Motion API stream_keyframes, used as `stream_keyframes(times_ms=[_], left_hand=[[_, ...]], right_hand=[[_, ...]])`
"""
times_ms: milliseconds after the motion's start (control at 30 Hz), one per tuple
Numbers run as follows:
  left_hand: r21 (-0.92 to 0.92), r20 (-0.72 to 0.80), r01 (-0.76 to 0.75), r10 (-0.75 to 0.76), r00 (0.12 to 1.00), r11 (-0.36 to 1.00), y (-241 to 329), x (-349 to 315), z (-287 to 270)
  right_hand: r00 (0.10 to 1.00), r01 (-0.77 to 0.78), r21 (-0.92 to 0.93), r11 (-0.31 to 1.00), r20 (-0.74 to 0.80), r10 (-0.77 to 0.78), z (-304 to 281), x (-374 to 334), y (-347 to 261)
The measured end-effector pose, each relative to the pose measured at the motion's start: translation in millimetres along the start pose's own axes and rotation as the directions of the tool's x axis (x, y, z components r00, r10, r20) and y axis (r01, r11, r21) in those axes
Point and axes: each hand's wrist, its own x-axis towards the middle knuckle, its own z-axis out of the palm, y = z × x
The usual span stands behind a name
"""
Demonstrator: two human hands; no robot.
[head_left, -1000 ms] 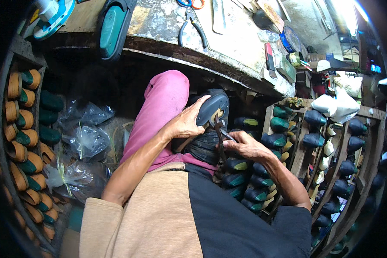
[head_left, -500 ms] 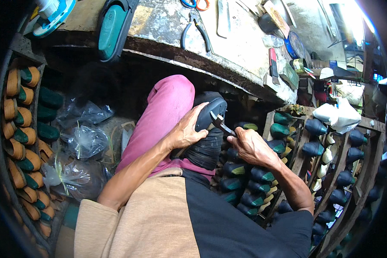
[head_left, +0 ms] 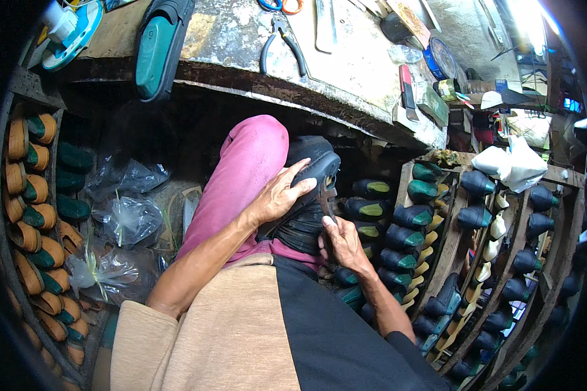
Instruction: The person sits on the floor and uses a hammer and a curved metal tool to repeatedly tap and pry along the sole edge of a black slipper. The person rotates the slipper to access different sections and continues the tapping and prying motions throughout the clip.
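A dark shoe (head_left: 329, 164) rests across my lap, one end pointing up and to the right. My left hand (head_left: 277, 197) holds it from the left side, thumb and index finger spread over its surface. Metal pincers (head_left: 327, 197) are closed in my right hand (head_left: 343, 242), their head against the shoe's right edge. Exactly what the jaws grip is too small to make out. Beside the shoe is my pink-trousered knee (head_left: 257, 150).
A worn workbench (head_left: 228, 39) ahead carries pliers (head_left: 281, 47), a red-handled cutter (head_left: 407, 91) and a green-and-black shoe form (head_left: 158, 55). Racks hold tan shoes (head_left: 40, 215) at left and dark shoes (head_left: 407, 236) at right. Plastic bags (head_left: 129, 218) lie lower left.
My right hand and the pincers have moved down and left, and my right elbow has come in closer. My left hand stays on the shoe. The view has shifted slightly.
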Motion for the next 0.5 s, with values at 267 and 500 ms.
stream_keyframes(times_ms=[267,500], left_hand=[[0.206,-0.12,-0.125,0.151,0.981,0.971,21.9,7.9,9.2],[0.381,-0.263,-0.12,0.232,0.937,0.917,35.6,2.1,34.0]], right_hand=[[0.995,0.064,0.219,0.974,-0.092,-0.045,45.8,-2.0,4.3],[0.971,-0.224,0.757,0.614,0.227,0.075,39.5,-35.5,4.1]])
